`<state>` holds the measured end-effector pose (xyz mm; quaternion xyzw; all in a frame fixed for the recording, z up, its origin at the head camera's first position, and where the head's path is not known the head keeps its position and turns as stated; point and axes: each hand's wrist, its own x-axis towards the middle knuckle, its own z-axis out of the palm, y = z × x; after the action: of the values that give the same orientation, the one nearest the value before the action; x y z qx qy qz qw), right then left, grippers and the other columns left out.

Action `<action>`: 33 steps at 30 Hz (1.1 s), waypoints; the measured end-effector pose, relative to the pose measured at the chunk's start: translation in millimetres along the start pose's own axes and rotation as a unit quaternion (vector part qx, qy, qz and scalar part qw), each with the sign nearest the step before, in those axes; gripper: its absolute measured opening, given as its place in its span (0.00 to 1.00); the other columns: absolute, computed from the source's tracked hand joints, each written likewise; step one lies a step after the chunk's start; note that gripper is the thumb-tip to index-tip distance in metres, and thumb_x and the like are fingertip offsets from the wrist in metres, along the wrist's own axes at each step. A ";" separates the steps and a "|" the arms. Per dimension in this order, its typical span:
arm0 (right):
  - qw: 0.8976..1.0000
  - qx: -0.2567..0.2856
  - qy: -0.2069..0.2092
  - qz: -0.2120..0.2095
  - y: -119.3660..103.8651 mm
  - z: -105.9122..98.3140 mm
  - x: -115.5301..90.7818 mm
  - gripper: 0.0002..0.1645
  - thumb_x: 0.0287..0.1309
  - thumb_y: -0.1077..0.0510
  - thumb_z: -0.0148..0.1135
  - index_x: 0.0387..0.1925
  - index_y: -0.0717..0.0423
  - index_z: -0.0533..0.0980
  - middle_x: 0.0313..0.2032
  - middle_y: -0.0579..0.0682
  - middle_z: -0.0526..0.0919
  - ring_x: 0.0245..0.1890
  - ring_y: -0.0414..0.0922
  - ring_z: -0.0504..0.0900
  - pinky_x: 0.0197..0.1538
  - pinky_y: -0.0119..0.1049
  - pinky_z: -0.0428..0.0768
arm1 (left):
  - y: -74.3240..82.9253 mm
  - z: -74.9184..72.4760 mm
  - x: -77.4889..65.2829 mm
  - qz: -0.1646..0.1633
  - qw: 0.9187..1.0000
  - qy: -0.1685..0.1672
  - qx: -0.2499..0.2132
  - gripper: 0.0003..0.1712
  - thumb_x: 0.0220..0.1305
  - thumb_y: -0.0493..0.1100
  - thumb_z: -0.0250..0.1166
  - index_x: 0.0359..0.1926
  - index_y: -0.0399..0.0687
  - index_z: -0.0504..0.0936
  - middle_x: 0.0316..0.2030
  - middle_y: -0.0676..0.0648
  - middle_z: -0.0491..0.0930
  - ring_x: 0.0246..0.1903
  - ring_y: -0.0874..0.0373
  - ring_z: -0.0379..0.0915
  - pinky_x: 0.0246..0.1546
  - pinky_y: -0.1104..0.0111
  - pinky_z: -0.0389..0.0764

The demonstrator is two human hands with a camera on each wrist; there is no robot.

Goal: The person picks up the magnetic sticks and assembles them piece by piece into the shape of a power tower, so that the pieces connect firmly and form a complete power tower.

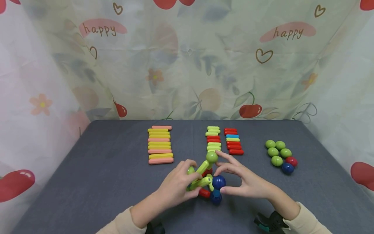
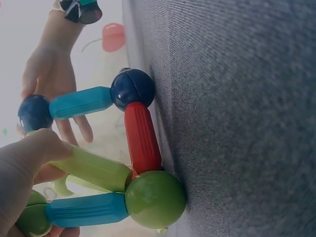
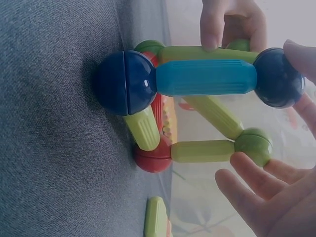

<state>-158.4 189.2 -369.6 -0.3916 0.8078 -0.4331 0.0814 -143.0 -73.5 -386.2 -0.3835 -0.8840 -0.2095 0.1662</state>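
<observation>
A frame of magnetic rods and balls stands on the table between the hands. My left hand (image 1: 179, 180) grips a yellow-green rod (image 2: 96, 168) that slants up from a low green ball (image 2: 155, 199). With thumb and finger, my right hand (image 1: 248, 180) pinches the upper navy ball (image 3: 280, 77); its other fingers touch the upper green ball (image 3: 254, 146). A blue rod (image 3: 206, 77) stands between the upper navy ball and a lower navy ball (image 3: 123, 83). At the base are a red rod (image 2: 142, 136) and a red ball (image 3: 153, 155). My left fingers partly hide another green ball (image 2: 34, 215).
Yellow and pink rods (image 1: 159, 143) lie in a column at the back left. Behind the frame are two columns of shorter rods, one mostly yellow-green and red (image 1: 214, 138), one mostly red (image 1: 233, 143). Loose green balls (image 1: 273, 151), a red ball (image 1: 291, 161) and a navy ball (image 1: 287, 168) lie right.
</observation>
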 end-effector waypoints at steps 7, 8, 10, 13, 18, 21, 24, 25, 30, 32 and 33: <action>1.000 -0.010 -0.001 -0.002 -0.9 -0.8 0.0 0.19 0.58 0.58 0.67 0.49 0.40 0.75 0.74 0.55 0.50 0.64 0.52 0.72 0.59 0.53 0.76 | 0.3 0.0 1.3 0.001 1.000 -0.005 0.012 0.13 0.52 0.47 0.75 0.39 0.51 0.85 0.47 0.44 0.73 0.37 0.57 0.67 0.33 0.74 0.74; 1.000 -0.010 -0.002 -0.001 -0.9 -1.1 0.0 0.19 0.58 0.58 0.67 0.49 0.40 0.75 0.74 0.55 0.50 0.64 0.53 0.71 0.59 0.52 0.76 | 0.6 -0.1 1.7 0.000 1.000 -0.008 0.013 0.13 0.52 0.47 0.75 0.39 0.50 0.85 0.47 0.43 0.73 0.38 0.57 0.67 0.33 0.74 0.74; 1.000 -0.008 -0.005 0.003 -0.9 -1.8 -0.2 0.19 0.58 0.58 0.67 0.49 0.40 0.75 0.74 0.55 0.49 0.64 0.51 0.71 0.60 0.48 0.76 | 1.2 -0.6 2.5 -0.002 1.000 -0.011 0.015 0.13 0.52 0.47 0.74 0.39 0.51 0.85 0.47 0.43 0.73 0.38 0.57 0.67 0.34 0.74 0.75; 1.000 -0.002 -0.009 0.003 0.0 -3.2 -1.0 0.19 0.58 0.58 0.67 0.50 0.40 0.75 0.74 0.54 0.49 0.65 0.48 0.71 0.61 0.41 0.74 | 2.3 -0.8 3.3 -0.003 1.000 -0.018 0.018 0.12 0.53 0.47 0.74 0.39 0.51 0.86 0.47 0.43 0.73 0.38 0.56 0.68 0.34 0.74 0.75; 1.000 0.012 -0.013 -0.002 2.4 -4.8 -2.5 0.19 0.59 0.60 0.66 0.50 0.42 0.75 0.74 0.55 0.49 0.65 0.40 0.70 0.61 0.35 0.72 | 3.8 -0.9 3.6 0.007 0.999 -0.026 0.030 0.12 0.53 0.47 0.74 0.39 0.51 0.86 0.47 0.43 0.74 0.37 0.56 0.69 0.34 0.74 0.75; 1.000 0.016 -0.013 -0.008 3.4 -5.1 -2.6 0.19 0.59 0.61 0.66 0.50 0.43 0.75 0.74 0.56 0.49 0.65 0.37 0.69 0.61 0.33 0.72 | 4.5 -1.2 3.5 0.014 0.999 -0.027 0.039 0.12 0.53 0.48 0.74 0.39 0.52 0.86 0.47 0.44 0.74 0.36 0.57 0.69 0.34 0.74 0.75; 1.000 0.016 -0.013 -0.013 3.4 -5.0 -2.9 0.19 0.58 0.61 0.66 0.50 0.44 0.75 0.74 0.57 0.49 0.65 0.35 0.69 0.61 0.35 0.73 | 5.4 -1.5 3.7 0.021 0.998 -0.027 0.051 0.12 0.53 0.48 0.74 0.39 0.52 0.86 0.46 0.44 0.75 0.36 0.57 0.68 0.34 0.74 0.75; 1.000 0.016 -0.013 -0.014 3.2 -5.0 -3.0 0.19 0.58 0.61 0.66 0.50 0.43 0.75 0.74 0.57 0.49 0.64 0.35 0.69 0.61 0.37 0.74 | 5.7 -1.4 3.9 0.024 0.998 -0.027 0.053 0.12 0.53 0.48 0.74 0.39 0.52 0.86 0.46 0.44 0.75 0.36 0.57 0.68 0.34 0.74 0.75; 1.000 0.014 -0.013 -0.011 1.5 -4.4 -3.2 0.20 0.59 0.60 0.66 0.51 0.43 0.76 0.74 0.58 0.49 0.64 0.33 0.69 0.61 0.35 0.73 | 5.8 -1.0 4.6 0.028 0.997 -0.030 0.058 0.11 0.53 0.48 0.74 0.38 0.53 0.87 0.47 0.45 0.75 0.36 0.57 0.68 0.34 0.74 0.74; 1.000 0.012 -0.012 -0.010 1.1 -4.2 -3.0 0.20 0.58 0.60 0.66 0.52 0.42 0.76 0.74 0.58 0.49 0.64 0.33 0.69 0.61 0.32 0.72 | 5.5 -1.2 4.8 0.027 0.997 -0.034 0.057 0.11 0.53 0.48 0.74 0.38 0.53 0.87 0.47 0.45 0.75 0.36 0.57 0.68 0.35 0.73 0.74; 1.000 0.013 -0.012 -0.010 1.0 -4.1 -3.0 0.20 0.58 0.60 0.66 0.52 0.42 0.76 0.74 0.58 0.49 0.64 0.33 0.69 0.61 0.32 0.72 | 5.4 -1.5 4.8 0.025 0.997 -0.037 0.055 0.11 0.53 0.48 0.74 0.38 0.53 0.87 0.47 0.45 0.74 0.37 0.57 0.68 0.35 0.73 0.74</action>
<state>-158.9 194.2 -368.5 -0.4038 0.7972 -0.4393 0.0915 -141.9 -68.0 -381.4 -0.4036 -0.8898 -0.1420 0.1591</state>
